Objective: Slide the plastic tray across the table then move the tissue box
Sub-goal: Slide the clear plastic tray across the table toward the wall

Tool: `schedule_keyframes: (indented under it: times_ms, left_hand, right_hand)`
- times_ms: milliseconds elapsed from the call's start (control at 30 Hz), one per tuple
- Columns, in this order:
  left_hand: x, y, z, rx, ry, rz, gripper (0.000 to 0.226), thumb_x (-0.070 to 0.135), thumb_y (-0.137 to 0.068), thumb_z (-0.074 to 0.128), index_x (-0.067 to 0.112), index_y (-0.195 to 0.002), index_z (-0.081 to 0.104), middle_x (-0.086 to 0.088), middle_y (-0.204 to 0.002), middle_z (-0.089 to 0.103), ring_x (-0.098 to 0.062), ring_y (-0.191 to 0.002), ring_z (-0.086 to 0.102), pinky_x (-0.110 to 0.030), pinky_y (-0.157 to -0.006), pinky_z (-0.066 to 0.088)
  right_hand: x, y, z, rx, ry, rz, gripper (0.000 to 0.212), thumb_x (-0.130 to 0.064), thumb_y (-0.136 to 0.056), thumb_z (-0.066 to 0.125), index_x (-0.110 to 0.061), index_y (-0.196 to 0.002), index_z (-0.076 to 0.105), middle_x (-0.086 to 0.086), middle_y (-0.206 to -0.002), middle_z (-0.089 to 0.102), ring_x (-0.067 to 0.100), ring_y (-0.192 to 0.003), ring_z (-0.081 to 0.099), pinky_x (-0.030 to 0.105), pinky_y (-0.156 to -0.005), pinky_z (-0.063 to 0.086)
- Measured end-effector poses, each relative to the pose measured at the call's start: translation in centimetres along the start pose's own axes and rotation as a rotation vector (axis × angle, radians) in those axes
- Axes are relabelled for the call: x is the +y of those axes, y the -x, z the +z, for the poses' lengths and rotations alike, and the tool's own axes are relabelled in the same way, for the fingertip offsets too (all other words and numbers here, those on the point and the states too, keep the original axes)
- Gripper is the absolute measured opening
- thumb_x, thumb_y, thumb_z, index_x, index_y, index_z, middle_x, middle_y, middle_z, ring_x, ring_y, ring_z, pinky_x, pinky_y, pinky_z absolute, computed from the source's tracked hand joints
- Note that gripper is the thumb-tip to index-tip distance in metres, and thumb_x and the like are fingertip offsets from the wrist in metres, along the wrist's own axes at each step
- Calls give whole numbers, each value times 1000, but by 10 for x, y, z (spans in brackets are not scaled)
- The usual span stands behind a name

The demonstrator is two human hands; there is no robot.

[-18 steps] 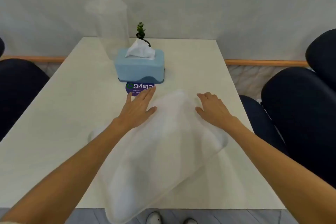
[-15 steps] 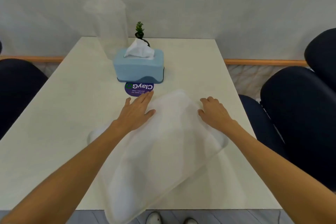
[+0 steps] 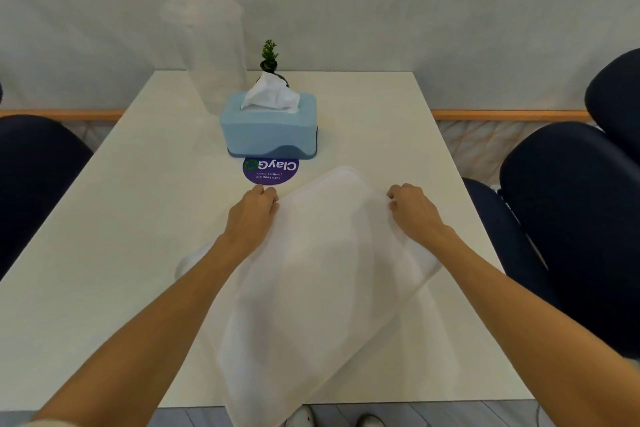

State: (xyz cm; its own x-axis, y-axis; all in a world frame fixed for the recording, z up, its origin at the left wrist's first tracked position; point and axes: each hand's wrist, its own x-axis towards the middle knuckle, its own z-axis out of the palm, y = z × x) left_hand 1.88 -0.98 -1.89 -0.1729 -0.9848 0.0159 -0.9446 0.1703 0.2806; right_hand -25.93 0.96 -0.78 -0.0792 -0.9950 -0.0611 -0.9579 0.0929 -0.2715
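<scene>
Tray — fingers gripping far edges.

The tray is a translucent white rectangle, lying skewed on the near table with its near corner past the edge. The box, pale blue with white tissue poking up, stands upright beyond it, apart.

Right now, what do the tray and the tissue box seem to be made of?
The tray looks like frosted, translucent white plastic: the table shows faintly through it. The tissue box seems to be matte light-blue hard plastic with a darker blue base, judging by its smooth, rounded edges.
</scene>
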Motion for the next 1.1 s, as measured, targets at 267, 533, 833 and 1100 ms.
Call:
schedule_keyframes:
  times_ms: [267, 533, 833, 1100]
  left_hand:
    - [5, 3, -1, -12, -130, -35, 23, 19, -98, 45, 3, -109, 57, -15, -106, 63, -31, -91, 62, -31, -67, 41]
    - [13, 12, 0, -19, -66, -87, 22, 20, -97, 47, 3, -106, 58, -15, -105, 64, -31, -90, 63, -34, -70, 46]
    - [36, 18, 5, -59, 53, -170, 20, 18, -94, 51, 1, -100, 60, -17, -100, 67, -34, -89, 64, -39, -75, 53]
    - [69, 8, 14, -66, 182, -241, 10, 12, -91, 54, 3, -86, 55, -11, -82, 58, -25, -71, 54, -33, -63, 44]
  right_hand:
    - [23, 37, -2, 42, 129, 179, 31, -11, -93, 43, -6, -122, 55, 19, -117, 55, 36, -105, 51, 42, -87, 45]
    - [30, 72, -4, 51, -223, 427, 39, -1, -92, 46, 4, -130, 40, 27, -128, 46, 39, -104, 53, 41, -87, 47]
    - [38, 74, -11, 35, -399, 518, 35, 2, -87, 51, 9, -121, 51, 23, -118, 54, 34, -101, 54, 36, -79, 51]
    - [79, 24, -34, 82, -504, 511, 34, 7, -86, 49, 6, -118, 61, 23, -116, 63, 30, -80, 57, 30, -65, 46]
